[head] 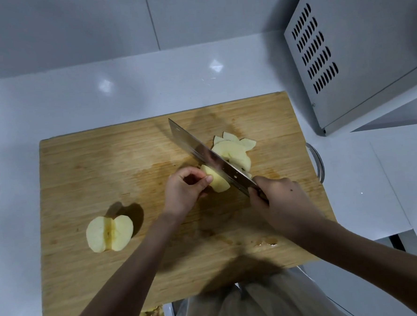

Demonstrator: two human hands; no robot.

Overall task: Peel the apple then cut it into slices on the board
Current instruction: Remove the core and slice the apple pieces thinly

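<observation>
Apple half (pixel 109 233), peeled and uncut, sits near the left edge of the board (pixel 81 165). At the board's middle the left hand (pixel 182 191) pinches a smaller apple piece (pixel 217 183) with curled fingers, holding it from the left. The right hand (pixel 275 197) grips the handle of the cleaver (pixel 202 153). Its blade runs diagonally across the board against the piece's right side, with a pile of slices (pixel 236 148) just beyond. The next cut probably has to land just right of the left fingertips.
</observation>
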